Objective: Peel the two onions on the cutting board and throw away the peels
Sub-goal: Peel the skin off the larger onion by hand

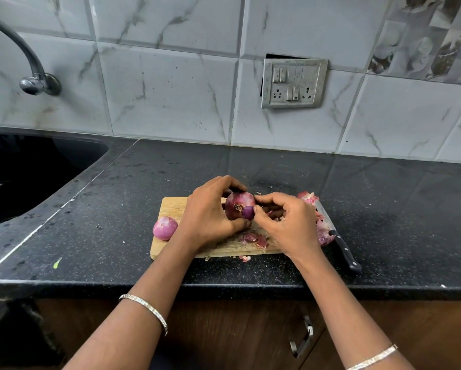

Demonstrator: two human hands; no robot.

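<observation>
My left hand [206, 212] grips a red onion [238, 206] just above the wooden cutting board [172, 206], its root end facing me. My right hand [285, 222] pinches the onion's skin at its right side, where a patch of bare purple flesh shows. A peeled pink onion [165, 227] rests at the board's left edge. Loose peels [253, 239] lie on the board's front part, and more peels [323, 232] are piled to the right of the board.
A black-handled knife [340, 243] lies on the dark counter right of the board, partly under peels. A black sink [32, 172] with a tap [34, 81] is at the left. The counter's front edge runs just below the board.
</observation>
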